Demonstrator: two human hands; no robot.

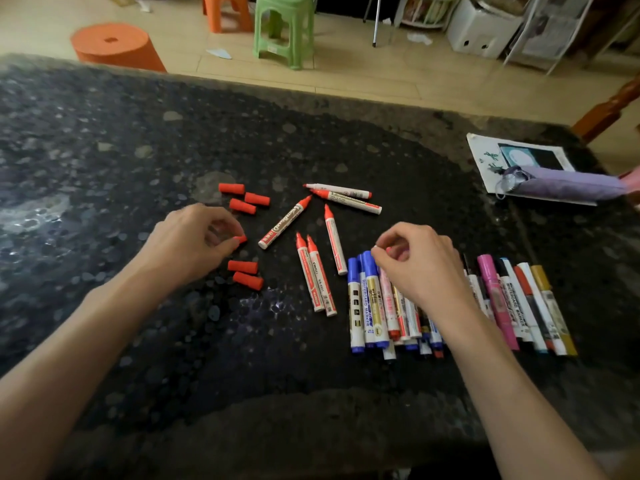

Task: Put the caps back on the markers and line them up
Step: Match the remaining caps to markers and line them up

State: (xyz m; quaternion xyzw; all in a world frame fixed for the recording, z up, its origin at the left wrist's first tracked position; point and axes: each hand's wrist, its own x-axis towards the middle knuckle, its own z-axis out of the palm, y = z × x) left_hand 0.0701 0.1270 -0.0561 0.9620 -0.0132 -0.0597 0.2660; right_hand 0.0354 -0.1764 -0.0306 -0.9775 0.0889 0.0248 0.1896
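Several uncapped red markers (320,277) lie scattered at the middle of the dark stone table (104,150). Loose red caps lie in two groups, three at the back (244,198) and two nearer (245,271). My left hand (194,240) pinches one red cap (240,240) between thumb and fingertips. A row of capped markers (367,299) in blue, pink, gold and other colours lies side by side at the right. My right hand (419,265) hovers over that row with curled fingers. Whether it holds anything is hidden.
A paper sheet (485,157) with a purple pencil case (568,185) on it lies at the table's far right. Beyond the table stand an orange round stool (114,46), a green stool (282,29) and an orange stool (225,12).
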